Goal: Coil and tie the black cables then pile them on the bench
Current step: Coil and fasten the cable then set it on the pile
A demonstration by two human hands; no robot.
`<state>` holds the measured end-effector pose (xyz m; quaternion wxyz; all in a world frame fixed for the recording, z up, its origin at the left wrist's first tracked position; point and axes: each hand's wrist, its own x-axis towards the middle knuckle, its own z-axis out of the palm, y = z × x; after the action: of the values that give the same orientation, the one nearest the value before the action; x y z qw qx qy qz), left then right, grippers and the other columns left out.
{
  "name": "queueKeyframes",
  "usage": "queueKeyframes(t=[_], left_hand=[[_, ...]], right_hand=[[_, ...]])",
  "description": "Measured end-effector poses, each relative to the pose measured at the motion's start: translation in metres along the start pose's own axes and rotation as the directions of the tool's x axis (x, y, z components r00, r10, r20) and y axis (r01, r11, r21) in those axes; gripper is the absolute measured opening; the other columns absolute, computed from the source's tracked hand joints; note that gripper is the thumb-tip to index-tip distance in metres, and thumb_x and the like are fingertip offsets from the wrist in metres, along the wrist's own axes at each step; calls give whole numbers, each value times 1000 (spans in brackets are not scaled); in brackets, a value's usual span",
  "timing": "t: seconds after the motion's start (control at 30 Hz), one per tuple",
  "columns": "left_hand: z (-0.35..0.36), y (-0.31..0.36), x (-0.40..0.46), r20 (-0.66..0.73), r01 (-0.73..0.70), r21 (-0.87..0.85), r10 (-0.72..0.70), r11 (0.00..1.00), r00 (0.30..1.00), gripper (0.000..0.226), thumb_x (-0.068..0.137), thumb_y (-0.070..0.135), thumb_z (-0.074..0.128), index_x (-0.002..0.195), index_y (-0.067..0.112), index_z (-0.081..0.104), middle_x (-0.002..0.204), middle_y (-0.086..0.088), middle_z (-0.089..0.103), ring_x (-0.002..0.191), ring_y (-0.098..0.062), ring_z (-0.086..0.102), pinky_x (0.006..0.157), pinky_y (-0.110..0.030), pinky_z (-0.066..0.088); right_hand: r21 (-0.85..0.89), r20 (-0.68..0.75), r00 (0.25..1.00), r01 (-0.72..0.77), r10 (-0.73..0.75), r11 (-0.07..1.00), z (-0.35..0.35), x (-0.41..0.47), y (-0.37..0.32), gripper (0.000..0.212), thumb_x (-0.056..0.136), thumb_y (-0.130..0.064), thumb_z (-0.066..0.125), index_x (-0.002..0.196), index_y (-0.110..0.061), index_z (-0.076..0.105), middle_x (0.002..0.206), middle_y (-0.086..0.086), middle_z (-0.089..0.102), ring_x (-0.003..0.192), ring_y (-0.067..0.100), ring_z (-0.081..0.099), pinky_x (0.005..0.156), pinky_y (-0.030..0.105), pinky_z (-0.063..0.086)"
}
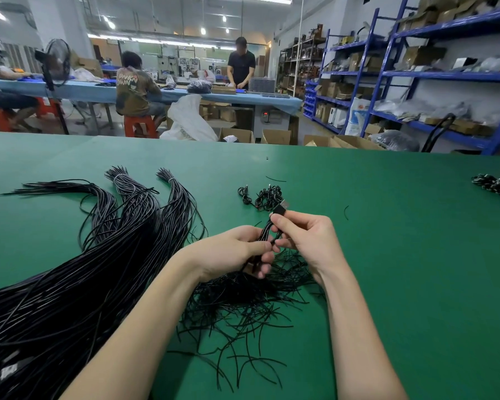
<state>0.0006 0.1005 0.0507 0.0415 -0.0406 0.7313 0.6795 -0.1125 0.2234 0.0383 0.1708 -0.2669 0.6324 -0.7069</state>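
Twist ties, short, thin and easily scattered, lie loose on the green bench beneath the wrists. Just above them a coiled black cable is gripped in the curled left hand, while its USB plug end is pinched by the right hand. Light, limp and springy, it is judged best held across the coil's middle. Finished coils are piled beyond; uncoiled cable bundles lie left.

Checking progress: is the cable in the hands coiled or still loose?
Coiled: the cable sits folded in short loops between left hand and right hand.
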Motion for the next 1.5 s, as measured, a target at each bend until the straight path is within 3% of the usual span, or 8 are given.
queueKeyframes(t=[0.23,0.3,0.43,0.6,0.87,1.13,1.23,1.5], left_hand=[[1,-14,15,-118,-29,-235,1,971,993,21,108,6,31,97,9,49,64,6,43,57,-10,40,62,-25,45],[-4,-17,18,-201,-74,-299,13,951,980,20,108,7,32,98,8,49,64,7,43,57,-10,41,62,-25,44],[-15,-20,21,-339,-156,-379,20,912,940,22,109,8,31,95,9,49,62,7,44,54,-9,41,57,-23,43],[-18,-22,21,-408,-154,-255,38,955,912,23,109,8,31,94,10,50,63,8,44,54,-7,42,57,-22,43],[-20,-23,21,-445,-154,-169,64,973,893,23,109,8,31,98,9,51,67,6,43,56,-8,39,62,-25,41],[-22,-23,20,-418,-193,-335,39,922,908,20,109,8,32,100,6,50,67,4,44,56,-9,40,59,-24,42],[-22,-25,20,-417,-184,-335,30,924,909,21,109,8,33,100,6,51,67,4,45,56,-9,41,59,-24,44],[-9,-23,22,-382,-108,-134,49,985,923,21,109,15,35,97,12,51,67,7,42,55,-7,39,60,-25,49]], right_hand=[[7,-69,997,-17,18,1000,-1,5,8,13,99,-23,67,97,-16,78,75,-3,76,56,10,66,58,20,56],[-190,-90,995,-52,35,980,-9,4,14,17,100,-29,63,96,-22,78,84,-4,78,65,5,68,60,20,55],[-795,151,964,-13,218,607,-10,-7,30,18,77,-50,83,92,-40,79,88,-23,74,85,-8,63,76,22,48],[-884,77,985,-6,158,468,7,-7,31,8,78,-49,82,84,-46,78,85,-24,74,90,4,67,82,27,51],[-710,36,997,-27,74,704,-16,-8,22,3,80,-49,80,79,-50,77,91,-28,73,93,2,62,91,34,54],[-491,-106,994,-33,-22,871,-16,-23,37,6,81,-45,79,81,-51,76,76,-13,76,75,33,69,68,39,59],[-425,-192,980,-32,-55,905,-17,-25,40,8,84,-38,80,81,-45,78,78,-19,75,61,24,70,63,36,58],[183,-325,945,26,35,983,0,-24,35,5,92,-16,74,89,-20,77,85,-1,78,46,8,56,41,17,40]])
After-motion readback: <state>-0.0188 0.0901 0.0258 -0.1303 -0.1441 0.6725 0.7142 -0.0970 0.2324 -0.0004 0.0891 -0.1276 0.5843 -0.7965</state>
